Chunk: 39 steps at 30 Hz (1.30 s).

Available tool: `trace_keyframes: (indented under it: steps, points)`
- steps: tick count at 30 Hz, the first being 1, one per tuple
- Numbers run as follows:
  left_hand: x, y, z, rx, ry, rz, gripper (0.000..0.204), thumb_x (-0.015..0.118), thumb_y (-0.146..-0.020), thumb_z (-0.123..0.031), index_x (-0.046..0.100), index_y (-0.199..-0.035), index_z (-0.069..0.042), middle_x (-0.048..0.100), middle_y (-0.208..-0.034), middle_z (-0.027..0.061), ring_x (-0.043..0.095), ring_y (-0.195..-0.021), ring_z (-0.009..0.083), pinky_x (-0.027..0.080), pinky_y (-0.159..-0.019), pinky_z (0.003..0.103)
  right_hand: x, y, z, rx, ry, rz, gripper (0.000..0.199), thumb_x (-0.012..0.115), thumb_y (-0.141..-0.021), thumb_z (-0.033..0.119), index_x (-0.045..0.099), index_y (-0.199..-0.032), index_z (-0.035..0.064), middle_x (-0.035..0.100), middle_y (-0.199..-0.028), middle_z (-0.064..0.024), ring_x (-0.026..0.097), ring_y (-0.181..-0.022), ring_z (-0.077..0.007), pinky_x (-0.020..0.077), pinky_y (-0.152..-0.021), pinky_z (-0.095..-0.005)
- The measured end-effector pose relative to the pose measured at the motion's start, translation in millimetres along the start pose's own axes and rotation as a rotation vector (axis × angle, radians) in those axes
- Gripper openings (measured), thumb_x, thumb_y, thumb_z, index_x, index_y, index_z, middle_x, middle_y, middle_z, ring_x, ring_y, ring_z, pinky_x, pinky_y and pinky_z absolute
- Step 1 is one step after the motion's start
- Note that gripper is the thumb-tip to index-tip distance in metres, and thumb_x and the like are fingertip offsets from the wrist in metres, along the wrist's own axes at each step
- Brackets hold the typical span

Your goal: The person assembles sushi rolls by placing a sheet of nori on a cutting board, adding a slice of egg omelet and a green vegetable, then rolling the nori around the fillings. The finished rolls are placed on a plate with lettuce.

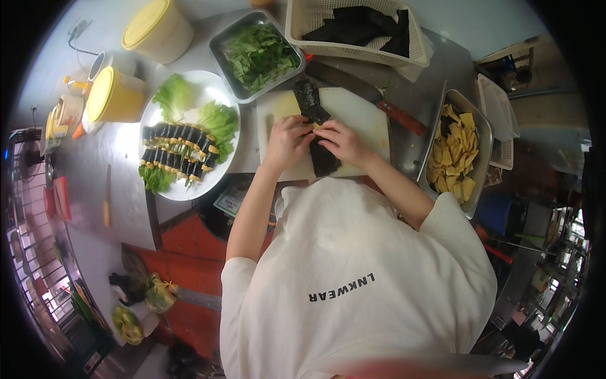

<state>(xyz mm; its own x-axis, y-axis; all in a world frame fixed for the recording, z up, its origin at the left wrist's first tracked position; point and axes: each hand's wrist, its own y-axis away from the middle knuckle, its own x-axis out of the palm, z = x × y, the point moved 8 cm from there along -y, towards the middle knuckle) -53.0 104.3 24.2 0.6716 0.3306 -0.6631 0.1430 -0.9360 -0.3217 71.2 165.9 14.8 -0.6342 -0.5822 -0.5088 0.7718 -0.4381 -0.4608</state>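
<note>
My left hand (290, 140) and my right hand (341, 142) meet over the white cutting board (366, 117). Between their fingertips is a small yellow roll (316, 127), which looks like tofu skin; both hands pinch it. Black nori strips lie on the board: one nori strip (307, 96) stretches beyond the fingers, and another nori strip (325, 162) reaches toward my shirt. What is inside the roll is hidden by my fingers. To the left, a white plate (218, 88) carries rows of nori-banded yellow rolls (180, 148) and lettuce leaves (218, 122).
A metal tray of green leaves (259, 57) stands behind the board, beside a cream basket (353, 49) of nori sheets. A knife (404, 117) lies at the board's far right. Yellow pieces (453, 155) fill a metal tray at right. Yellow-lidded tubs (113, 95) stand far left.
</note>
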Motion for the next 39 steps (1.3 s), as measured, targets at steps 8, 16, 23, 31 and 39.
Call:
trace_keyframes:
  steps: [8, 16, 23, 31, 39]
  points:
    - [-9.6, 2.0, -11.9, 0.027, 0.001, -0.105, 0.022, 0.073, -0.073, -0.01, 0.07, -0.095, -0.005, 0.064, -0.107, 0.0106, 0.057, -0.1, 0.0314, 0.045, -0.088, 0.04, -2.1, -15.5, -0.8, 0.007, 0.233, 0.058, 0.018, 0.07, -0.078, 0.009, 0.066, -0.094, 0.0039, 0.055, -0.094, -0.0088, 0.053, -0.091, -0.0276, 0.0432, -0.081, -0.0379]
    - [-6.5, -4.6, -11.4, 0.078, -0.099, -0.033, 0.022, 0.072, -0.073, -0.009, 0.07, -0.094, -0.005, 0.064, -0.103, 0.0069, 0.056, -0.098, 0.0298, 0.046, -0.085, 0.04, -4.0, -19.7, -10.5, 0.097, 0.115, 0.019, 0.019, 0.069, -0.077, 0.006, 0.068, -0.096, 0.0066, 0.056, -0.097, -0.008, 0.055, -0.091, -0.0258, 0.0444, -0.083, -0.0368]
    - [-2.3, -8.7, -3.7, 0.028, -0.129, 0.019, 0.034, 0.077, -0.067, -0.014, 0.068, -0.098, -0.006, 0.061, -0.108, 0.0083, 0.055, -0.101, 0.0305, 0.045, -0.086, 0.041, -2.2, -15.7, -6.2, -0.04, 0.148, 0.028, 0.023, 0.071, -0.074, 0.005, 0.071, -0.097, 0.0083, 0.062, -0.1, -0.0064, 0.059, -0.091, -0.0248, 0.0474, -0.083, -0.0358]
    - [-13.9, 4.9, -15.5, -0.04, -0.227, -0.182, 0.08, 0.085, -0.056, -0.026, 0.05, -0.125, -0.01, 0.054, -0.121, 0.0092, 0.05, -0.112, 0.0298, 0.038, -0.095, 0.042, -0.8, -22.0, -5.6, -0.025, 0.2, 0.023, 0.02, 0.07, -0.075, 0.005, 0.07, -0.095, 0.0047, 0.06, -0.095, -0.0088, 0.056, -0.093, -0.0279, 0.0456, -0.084, -0.0361]
    - [-3.0, 14.7, -27.7, 0.185, -0.203, -0.072, 0.06, 0.081, -0.063, -0.021, 0.059, -0.117, -0.007, 0.06, -0.115, 0.0058, 0.055, -0.106, 0.0264, 0.041, -0.091, 0.04, 0.8, -27.9, -12.0, -0.026, 0.151, -0.003, 0.012, 0.066, -0.079, 0.007, 0.068, -0.091, 0.004, 0.059, -0.091, -0.0092, 0.055, -0.091, -0.0279, 0.0448, -0.081, -0.0377]
